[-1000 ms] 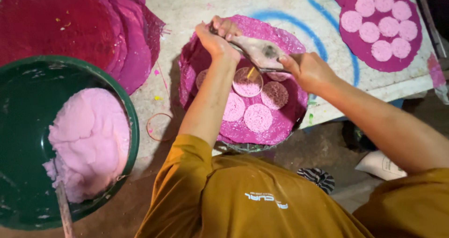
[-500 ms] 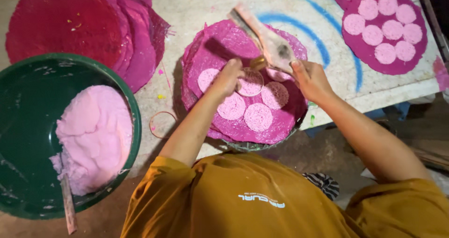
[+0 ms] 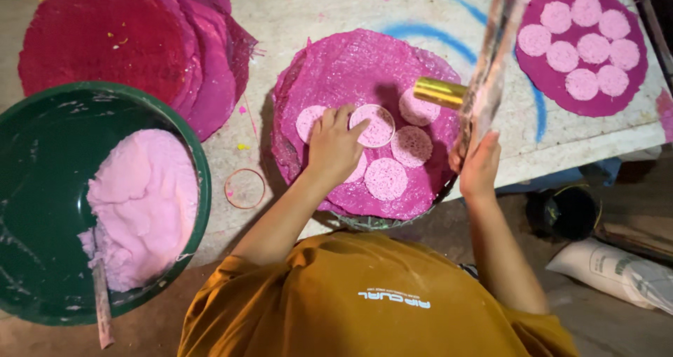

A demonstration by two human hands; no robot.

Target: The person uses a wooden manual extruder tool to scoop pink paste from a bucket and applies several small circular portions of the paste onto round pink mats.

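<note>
**Pressing pink rounds on the mesh mat**

My left hand (image 3: 335,145) rests palm-down on the magenta mesh mat (image 3: 350,69), fingers curled on the ring mould (image 3: 373,125), which sits near the mat's middle, filled with pink paste. My right hand (image 3: 478,166), at 3 o'clock from the mat, is closed round a long flat scraper (image 3: 491,62) tilted up toward 12 o'clock; a gold cylinder (image 3: 439,92) shows beside it, though I cannot tell what carries it.

I judge this as the shaping step: the ring is packed and held steady. Next move, as I see it, calls for a straight lift of the ring so the round keeps its edge, then a bare patch of mat for it.

Count: five pink rounds (image 3: 385,179) on my mat, including the one in the ring, one partly under my hand. A second mat (image 3: 631,101) at 1 o'clock carries at least eight. One green basin (image 3: 189,153) at 9 o'clock holds pink paste (image 3: 140,203) and a stick (image 3: 102,308). One spare ring (image 3: 245,189) lies on the worktop (image 3: 294,6). Stacked red mats (image 3: 105,41) sit at 10 o'clock.
</note>
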